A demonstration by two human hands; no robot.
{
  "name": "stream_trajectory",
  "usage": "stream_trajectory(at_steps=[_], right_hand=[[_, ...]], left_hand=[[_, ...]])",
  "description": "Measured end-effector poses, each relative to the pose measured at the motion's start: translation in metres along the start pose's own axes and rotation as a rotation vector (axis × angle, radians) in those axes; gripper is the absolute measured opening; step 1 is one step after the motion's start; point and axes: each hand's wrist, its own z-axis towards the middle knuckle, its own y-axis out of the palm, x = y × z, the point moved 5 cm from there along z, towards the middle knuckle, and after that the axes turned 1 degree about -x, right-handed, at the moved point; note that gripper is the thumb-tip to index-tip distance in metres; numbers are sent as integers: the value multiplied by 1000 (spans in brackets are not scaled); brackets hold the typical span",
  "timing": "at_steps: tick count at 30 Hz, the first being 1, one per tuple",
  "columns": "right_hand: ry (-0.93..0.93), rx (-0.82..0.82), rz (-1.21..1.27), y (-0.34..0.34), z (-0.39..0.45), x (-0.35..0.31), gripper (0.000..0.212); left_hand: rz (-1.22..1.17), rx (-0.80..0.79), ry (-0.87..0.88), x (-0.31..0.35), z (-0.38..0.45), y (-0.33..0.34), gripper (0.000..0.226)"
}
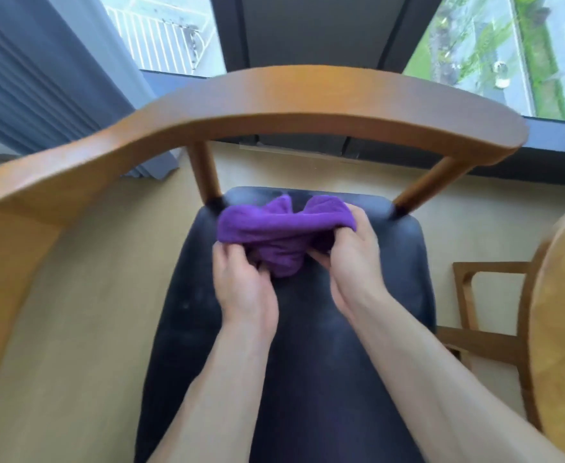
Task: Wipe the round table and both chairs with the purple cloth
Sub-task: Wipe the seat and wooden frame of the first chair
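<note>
Purple cloth point(283, 233) bunched over dark chair seat point(294, 345), left hand point(244, 285) and right hand point(354, 259) grip clamped on it, fingertips hidden

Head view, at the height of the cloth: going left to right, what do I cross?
Wooden armrest of the chair → left hand → purple cloth, gripped by both hands → right hand → frame of the second chair → edge of the round table.
</note>
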Motion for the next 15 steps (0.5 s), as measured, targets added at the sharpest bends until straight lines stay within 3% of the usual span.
stream_trajectory(at_steps=[4, 6, 8, 11, 14, 15], right_hand=[[29, -54, -16, 86, 4, 7, 33], [-12, -78, -41, 123, 17, -1, 29], [-5, -96, 13, 152, 33, -11, 29], [82, -83, 54, 171, 52, -13, 35], [72, -140, 49, 172, 54, 0, 32], [46, -169, 35, 170, 51, 6, 32]], left_hand=[[-11, 168, 192, 60, 34, -32, 19], [-40, 186, 269, 83, 64, -30, 15], [-38, 151, 304, 98, 90, -14, 27], [117, 15, 190, 104, 112, 21, 26], [360, -117, 32, 94, 129, 36, 59], [429, -152, 30, 91, 137, 36, 50]])
